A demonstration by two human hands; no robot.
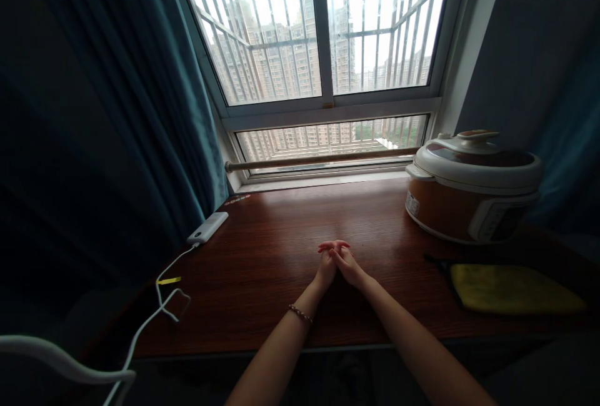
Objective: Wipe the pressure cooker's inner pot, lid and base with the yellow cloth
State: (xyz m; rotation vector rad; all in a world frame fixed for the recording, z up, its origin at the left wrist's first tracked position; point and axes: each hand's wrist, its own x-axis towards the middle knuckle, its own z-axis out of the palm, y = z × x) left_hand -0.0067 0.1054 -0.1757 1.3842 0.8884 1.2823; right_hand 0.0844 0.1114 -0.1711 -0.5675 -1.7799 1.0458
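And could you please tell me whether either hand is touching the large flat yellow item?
No, the left hand and right hand are clasped together, while the yellow item lies apart from them, to their right.

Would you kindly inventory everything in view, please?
table: one, reddish-brown, below window
window: one, grey-framed, beyond table
bars: several, grey, outside
buildings: several, beige, outside
rail: one, brownish, before window
curtains: two, blue, window's sides
cooker: one, white and brown, table's right
pouch: one, yellow, near cooker
device: one, white, table's left
cable: count unclear, white, left
tag: one, yellow, beside cable
markings: several, pinkish, far left corner
bracelet: one, brownish, left wrist
hands: two, bare, clasped over table
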